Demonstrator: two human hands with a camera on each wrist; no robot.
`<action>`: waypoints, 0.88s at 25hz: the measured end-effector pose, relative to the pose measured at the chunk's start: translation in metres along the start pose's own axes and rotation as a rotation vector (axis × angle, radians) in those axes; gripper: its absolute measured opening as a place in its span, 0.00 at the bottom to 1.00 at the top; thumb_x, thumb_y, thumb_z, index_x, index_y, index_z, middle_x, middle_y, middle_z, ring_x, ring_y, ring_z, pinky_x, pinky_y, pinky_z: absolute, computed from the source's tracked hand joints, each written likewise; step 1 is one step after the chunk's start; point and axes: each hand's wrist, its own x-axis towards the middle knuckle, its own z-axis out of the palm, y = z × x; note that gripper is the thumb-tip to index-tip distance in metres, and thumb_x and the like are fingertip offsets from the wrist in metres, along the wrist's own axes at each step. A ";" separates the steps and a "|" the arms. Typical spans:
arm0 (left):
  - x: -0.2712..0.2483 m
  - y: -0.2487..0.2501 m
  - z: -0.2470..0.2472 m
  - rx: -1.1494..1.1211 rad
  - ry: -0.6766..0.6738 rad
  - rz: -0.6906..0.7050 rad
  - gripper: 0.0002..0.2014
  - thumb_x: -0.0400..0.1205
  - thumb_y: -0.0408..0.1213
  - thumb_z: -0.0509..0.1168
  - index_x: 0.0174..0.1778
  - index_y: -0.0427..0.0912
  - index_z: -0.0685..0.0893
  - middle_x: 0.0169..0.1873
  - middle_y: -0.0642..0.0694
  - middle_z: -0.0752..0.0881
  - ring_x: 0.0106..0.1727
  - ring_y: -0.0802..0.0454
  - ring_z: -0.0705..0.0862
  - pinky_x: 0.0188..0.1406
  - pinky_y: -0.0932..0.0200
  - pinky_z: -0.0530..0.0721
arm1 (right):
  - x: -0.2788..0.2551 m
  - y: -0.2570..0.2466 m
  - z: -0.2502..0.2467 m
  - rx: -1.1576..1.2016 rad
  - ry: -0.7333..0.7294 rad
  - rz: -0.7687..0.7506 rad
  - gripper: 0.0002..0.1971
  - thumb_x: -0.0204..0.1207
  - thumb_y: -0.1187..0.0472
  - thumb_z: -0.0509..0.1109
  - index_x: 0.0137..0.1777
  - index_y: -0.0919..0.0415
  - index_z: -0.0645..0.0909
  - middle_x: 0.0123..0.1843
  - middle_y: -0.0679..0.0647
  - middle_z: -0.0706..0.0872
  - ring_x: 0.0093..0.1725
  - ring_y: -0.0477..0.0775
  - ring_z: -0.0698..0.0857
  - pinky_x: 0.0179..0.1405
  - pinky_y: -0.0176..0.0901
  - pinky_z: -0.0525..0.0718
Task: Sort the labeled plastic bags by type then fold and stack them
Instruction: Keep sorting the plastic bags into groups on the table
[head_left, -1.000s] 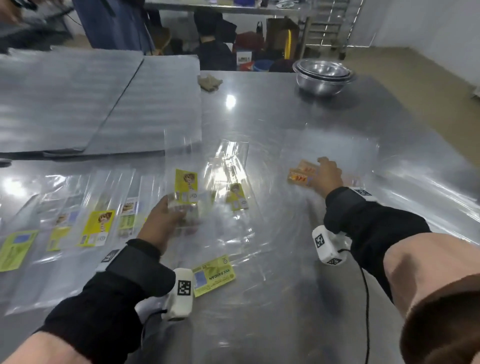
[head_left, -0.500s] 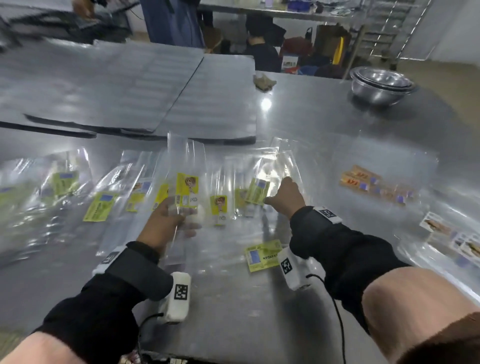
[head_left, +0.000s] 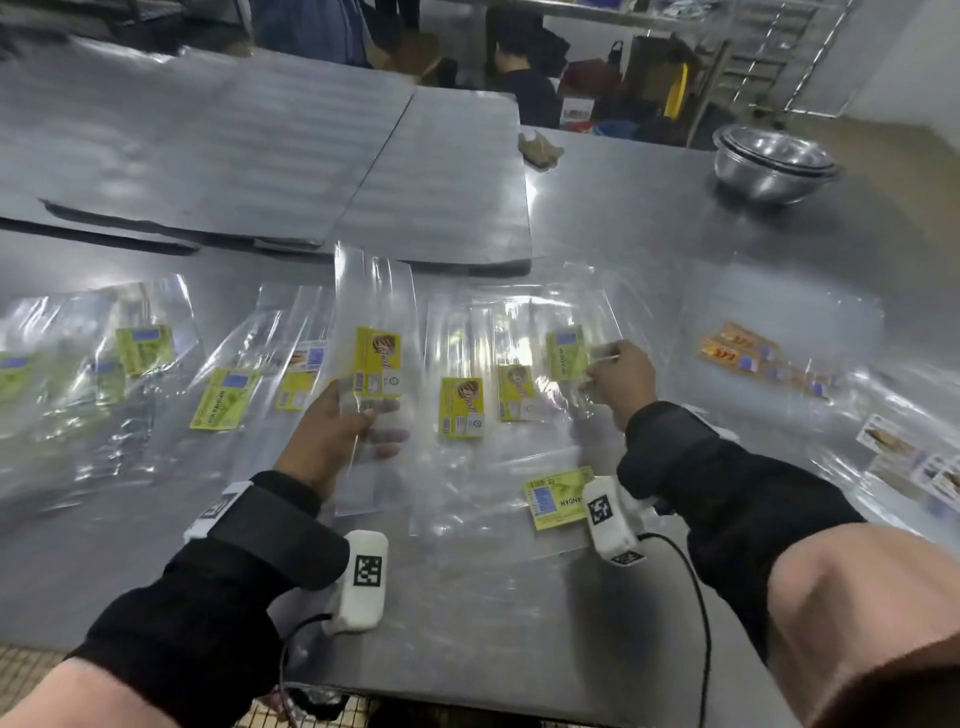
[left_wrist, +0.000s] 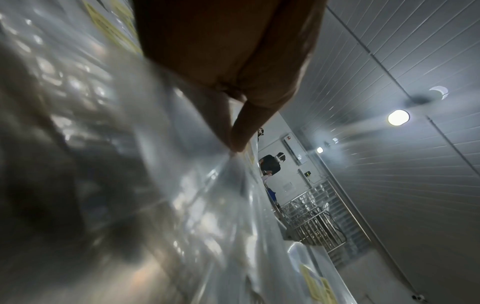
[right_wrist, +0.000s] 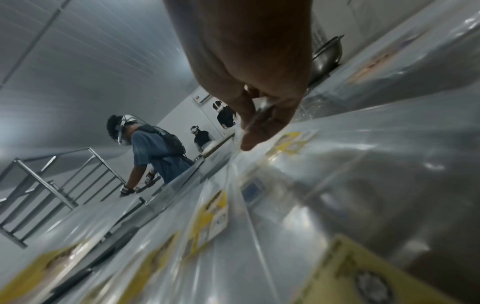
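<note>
My left hand (head_left: 358, 415) holds a clear bag with a yellow label (head_left: 377, 368) upright above the steel table (head_left: 649, 218), thumb on top and fingers behind the plastic. My right hand (head_left: 605, 366) pinches the edge of a clear bag with a green label (head_left: 565, 353) lying in the middle of the table; the right wrist view shows thumb and fingers (right_wrist: 262, 125) closed on the film. More yellow-label bags (head_left: 461, 408) lie between my hands. Green-label bags (head_left: 223, 397) lie spread to the left, and one (head_left: 558, 498) sits near my right wrist.
Orange-label bags (head_left: 737, 348) and picture-label bags (head_left: 909, 457) lie at the right. Stacked steel bowls (head_left: 774, 163) stand at the far right, grey sheets (head_left: 311, 166) cover the far left, and a crumpled cloth (head_left: 540, 148) lies beyond them. Other people work in the background.
My right hand left the orange-label bags at the right and came to the middle, where it now pinches the green-label bag. My left hand keeps holding the yellow-label bag.
</note>
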 end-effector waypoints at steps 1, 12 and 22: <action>0.001 0.002 -0.005 0.001 -0.002 0.006 0.15 0.84 0.22 0.54 0.61 0.45 0.74 0.51 0.40 0.85 0.32 0.49 0.90 0.30 0.57 0.89 | -0.001 -0.005 -0.003 0.110 0.025 0.003 0.10 0.75 0.78 0.59 0.46 0.63 0.74 0.44 0.60 0.78 0.27 0.52 0.78 0.19 0.37 0.79; -0.002 0.005 -0.040 0.003 -0.026 0.015 0.18 0.85 0.25 0.54 0.69 0.45 0.72 0.55 0.41 0.85 0.44 0.42 0.88 0.34 0.56 0.88 | -0.029 -0.008 0.011 0.133 0.010 -0.058 0.16 0.78 0.77 0.58 0.59 0.59 0.66 0.39 0.53 0.77 0.27 0.50 0.75 0.18 0.32 0.75; 0.018 -0.007 -0.029 -0.029 -0.190 0.029 0.23 0.83 0.25 0.58 0.75 0.37 0.65 0.55 0.38 0.86 0.39 0.44 0.91 0.33 0.56 0.87 | -0.048 0.006 -0.047 -0.099 -0.377 -0.108 0.16 0.74 0.83 0.63 0.46 0.59 0.77 0.37 0.58 0.80 0.30 0.44 0.82 0.32 0.30 0.81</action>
